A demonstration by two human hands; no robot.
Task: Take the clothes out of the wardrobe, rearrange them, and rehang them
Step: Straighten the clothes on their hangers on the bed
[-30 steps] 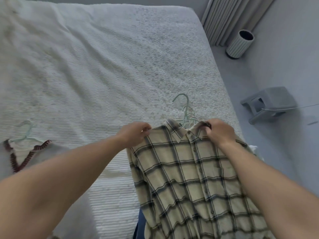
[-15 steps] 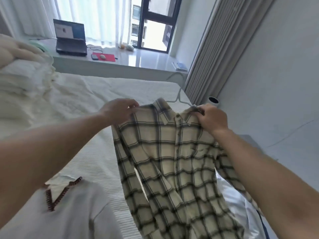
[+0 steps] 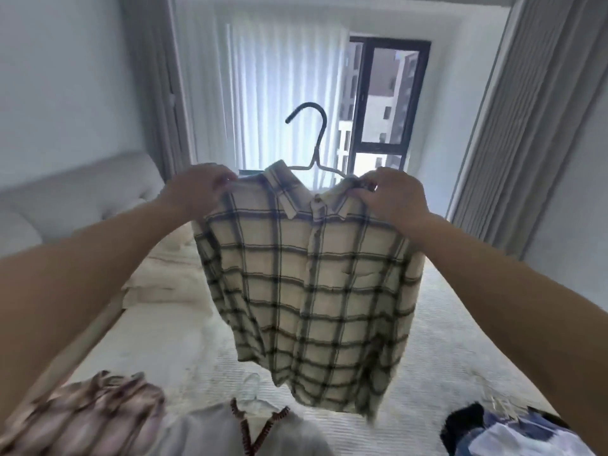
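left hand (image 3: 197,189): pinching plaid shirt (image 3: 312,274) shoulder
right hand (image 3: 391,195): gripping other shoulder, spreading it flat
shirt: hanging on hanger (image 3: 312,139), above bed (image 3: 460,324), likely being straightened for rehanging

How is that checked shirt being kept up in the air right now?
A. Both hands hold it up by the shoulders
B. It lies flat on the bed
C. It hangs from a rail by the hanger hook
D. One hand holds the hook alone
A: the left hand and the right hand each pinch a shoulder of the checked shirt, and the hanger hook points up, catching on nothing.
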